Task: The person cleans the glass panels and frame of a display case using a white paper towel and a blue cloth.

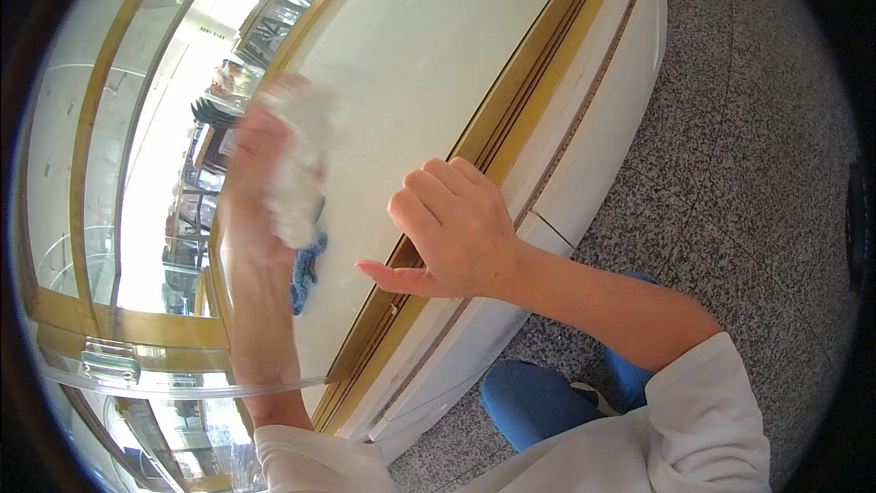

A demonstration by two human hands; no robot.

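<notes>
My left hand (256, 150), blurred by motion, holds a crumpled white cloth (298, 171) over the pale base panel (424, 48) of a glass display case. Its forearm passes behind a clear curved edge (185, 394). Just below the white cloth lies a blue cloth (308, 277), partly covered from view. My right hand (455, 229) is over the gold-coloured sliding-door track (527, 61) at the case's near side. Its fingers are curled with the tips hidden, and the thumb sticks out towards the panel. Whether it grips the track cannot be told.
White cabinet fronts (595, 116) run below the track, above a speckled stone floor (739, 150). Glass with gold-coloured frames (99, 103) rises at the left, with a metal clip (109, 363) low on it. Dark chairs (263, 34) show beyond the glass. My blue-clad knee (534, 400) is near the cabinet.
</notes>
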